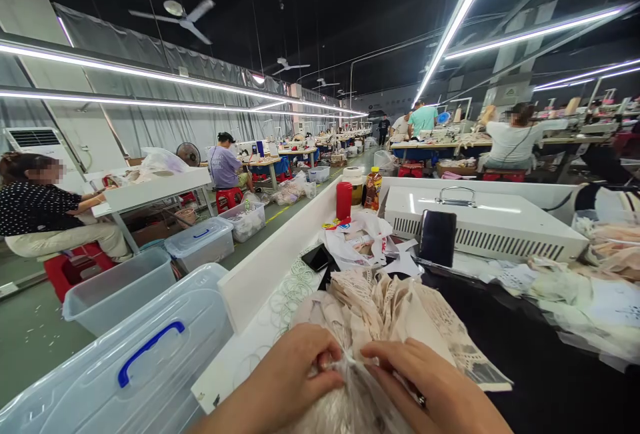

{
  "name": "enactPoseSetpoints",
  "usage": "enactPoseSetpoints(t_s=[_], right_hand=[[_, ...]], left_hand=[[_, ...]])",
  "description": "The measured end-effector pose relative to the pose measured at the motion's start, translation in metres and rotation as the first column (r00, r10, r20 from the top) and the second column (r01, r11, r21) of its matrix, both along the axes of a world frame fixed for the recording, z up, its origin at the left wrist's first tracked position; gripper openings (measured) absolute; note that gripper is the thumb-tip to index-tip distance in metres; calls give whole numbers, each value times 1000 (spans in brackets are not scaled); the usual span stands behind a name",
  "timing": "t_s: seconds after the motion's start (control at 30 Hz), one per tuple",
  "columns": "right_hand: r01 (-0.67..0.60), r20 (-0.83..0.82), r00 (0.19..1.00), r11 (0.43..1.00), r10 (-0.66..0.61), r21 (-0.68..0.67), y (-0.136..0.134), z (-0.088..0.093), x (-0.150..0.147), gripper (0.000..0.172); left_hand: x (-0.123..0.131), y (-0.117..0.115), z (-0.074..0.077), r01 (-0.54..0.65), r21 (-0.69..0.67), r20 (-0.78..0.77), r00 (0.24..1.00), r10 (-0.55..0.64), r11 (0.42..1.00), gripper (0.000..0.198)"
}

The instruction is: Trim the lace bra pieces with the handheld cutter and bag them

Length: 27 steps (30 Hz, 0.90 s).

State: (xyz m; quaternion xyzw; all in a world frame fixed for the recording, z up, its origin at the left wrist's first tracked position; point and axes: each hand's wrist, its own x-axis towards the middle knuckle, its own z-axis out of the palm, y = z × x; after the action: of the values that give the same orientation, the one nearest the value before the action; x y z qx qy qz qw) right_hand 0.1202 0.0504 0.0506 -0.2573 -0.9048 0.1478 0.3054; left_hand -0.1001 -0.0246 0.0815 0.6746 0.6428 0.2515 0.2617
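Note:
At the bottom edge both my hands pinch a crinkled clear plastic bag (350, 401). My left hand (295, 374) is closed on the bag's left side, thumb and fingers pressed together. My right hand (425, 387), with a ring on one finger, is closed on the bag's right side. Just beyond the fingers lies a fanned bundle of cream lace pieces (395, 314) on the black table top (525, 354). A loop of thin white rings (293, 287) lies left of the lace.
A dark phone (437, 237) leans against a white metal box (490, 221). A red cylinder (344, 199), a jar and a bottle (373, 189) stand behind crumpled paper (365, 237). Clear lidded bins (140, 361) sit on the floor at left. Other people sew at far tables.

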Motion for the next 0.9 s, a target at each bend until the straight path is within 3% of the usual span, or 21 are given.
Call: enactPoseSetpoints(t_s=[0.2, 0.33, 0.43, 0.63, 0.77, 0.9], right_hand=[[30, 232, 969, 974, -83, 224, 10, 5, -15, 23], [43, 233, 962, 920, -143, 390, 13, 1, -2, 19], [54, 237, 958, 913, -161, 404, 13, 1, 5, 14], [71, 154, 973, 863, -169, 501, 15, 0, -4, 31], [28, 149, 980, 839, -129, 543, 16, 2, -15, 11], [-11, 158, 984, 854, -84, 521, 15, 3, -24, 19]], left_hand=[[1, 1, -15, 4, 73, -19, 1000, -2, 997, 15], [3, 1, -17, 8, 91, -20, 1000, -6, 996, 14], [4, 1, -18, 8, 103, -16, 1000, -6, 995, 15], [5, 1, -25, 20, 151, -19, 1000, -17, 988, 16], [5, 0, -27, 14, 164, -20, 1000, -11, 986, 17], [5, 1, -27, 5, 176, -19, 1000, -2, 984, 18]])
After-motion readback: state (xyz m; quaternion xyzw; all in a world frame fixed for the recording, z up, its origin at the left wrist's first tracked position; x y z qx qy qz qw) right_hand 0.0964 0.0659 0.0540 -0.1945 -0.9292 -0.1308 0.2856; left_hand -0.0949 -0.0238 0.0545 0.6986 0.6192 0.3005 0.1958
